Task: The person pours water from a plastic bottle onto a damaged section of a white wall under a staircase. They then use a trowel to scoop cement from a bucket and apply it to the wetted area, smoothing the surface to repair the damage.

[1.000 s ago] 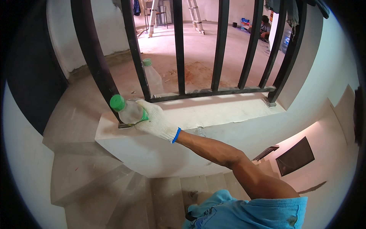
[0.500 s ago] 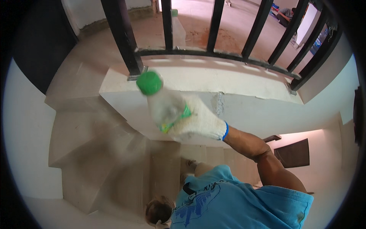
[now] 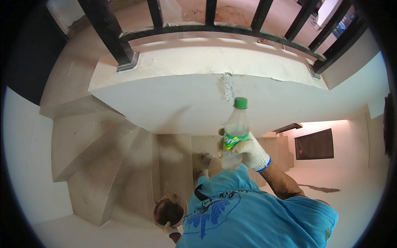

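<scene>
In my right hand [image 3: 251, 151], gloved in white knit with a blue cuff, is a clear plastic bottle [image 3: 235, 124] with a green cap and a green label. The bottle stands nearly upright in front of the low white wall, my fingers wrapped round its label. Its lower part looks crumpled. Low down on the left, my left hand [image 3: 169, 228], also in a white glove, grips the rim of a round bucket [image 3: 156, 213]. The bucket's inside looks dark, and I cannot make out what it holds.
Winding beige stairs [image 3: 136, 165] turn beneath me to the left. A black metal railing [image 3: 223, 28] tops the low white wall [image 3: 182, 93], which has a chipped patch. Past the bars lies a landing with reddish dirt [image 3: 229, 14]. A dark panel [image 3: 314, 144] shows at lower right.
My right hand has drawn the bottle back from the railing, down and to the right, and turned it more upright. My left hand and the bucket have come further into view.
</scene>
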The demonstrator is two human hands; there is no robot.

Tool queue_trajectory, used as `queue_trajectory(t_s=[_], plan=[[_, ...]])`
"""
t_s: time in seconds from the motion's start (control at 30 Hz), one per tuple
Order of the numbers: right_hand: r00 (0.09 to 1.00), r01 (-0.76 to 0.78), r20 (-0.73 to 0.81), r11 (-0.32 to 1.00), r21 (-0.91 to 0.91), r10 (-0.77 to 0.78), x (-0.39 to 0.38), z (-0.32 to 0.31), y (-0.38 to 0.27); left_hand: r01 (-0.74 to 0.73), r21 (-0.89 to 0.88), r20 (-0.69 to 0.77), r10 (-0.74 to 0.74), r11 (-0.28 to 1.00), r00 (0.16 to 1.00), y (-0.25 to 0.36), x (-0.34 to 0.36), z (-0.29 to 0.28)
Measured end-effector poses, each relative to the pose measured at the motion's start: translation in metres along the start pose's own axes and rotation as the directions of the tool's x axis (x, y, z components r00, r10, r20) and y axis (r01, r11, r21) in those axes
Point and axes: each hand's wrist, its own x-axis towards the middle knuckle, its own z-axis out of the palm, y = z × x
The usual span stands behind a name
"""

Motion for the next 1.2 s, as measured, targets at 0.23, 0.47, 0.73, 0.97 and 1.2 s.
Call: queue_trajectory(t_s=[0.23,0.47,0.73,0.97,1.2], plan=[[0.981,0.154,-0.133,0.981,0.119,-0.138,-0.032,-0.017,0.000,0.067,-0.109,0.174,-0.048,0.992,0.984,0.022,0.013,0.003],[0.940,0.317,-0.254,0.863,0.393,-0.229,-0.052,-0.027,0.012,0.135,-0.069,0.248,-0.114,0.988,0.962,0.039,0.018,0.005],[0.917,0.398,-0.231,0.777,0.487,-0.325,-0.059,-0.052,0.018,0.110,0.053,0.298,-0.121,0.992,0.947,0.054,0.031,0.013],[0.930,0.344,-0.239,0.893,0.289,-0.280,-0.062,-0.068,0.038,0.048,0.054,0.178,-0.057,0.997,0.982,0.071,0.015,0.039],[0.978,0.172,-0.126,0.984,0.033,-0.167,-0.043,-0.070,0.039,0.060,0.098,0.159,-0.075,0.993,0.984,0.098,-0.001,0.059]])
